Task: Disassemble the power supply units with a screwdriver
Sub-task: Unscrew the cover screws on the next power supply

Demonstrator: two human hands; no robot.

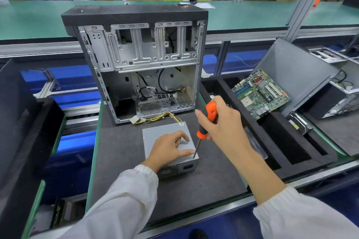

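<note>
Two hands are working over a grey power supply unit (pixel 167 141) that is lying on the dark mat (pixel 120 153) at the middle of the view, just at six o'clock from the opened computer case (pixel 139 64). The left hand (pixel 171 149) is resting on the unit's top face, fingers loosely bent and the thumb lying out toward the three o'clock corner, pressing the box down rather than wrapping round it. The right hand (pixel 219 122) is gripping the orange and black handle of a screwdriver (pixel 206 122), fingers curled tight about it; the shaft is slanting down toward seven o'clock, with its tip meeting the unit's top near the front right corner, just beside the left thumb. A bundle of yellow and black wires (pixel 157 118) is trailing from the unit's twelve o'clock side toward the case. At three o'clock from the unit, a green motherboard (pixel 260 93) is leaning in a black foam tray (pixel 287 141).
</note>
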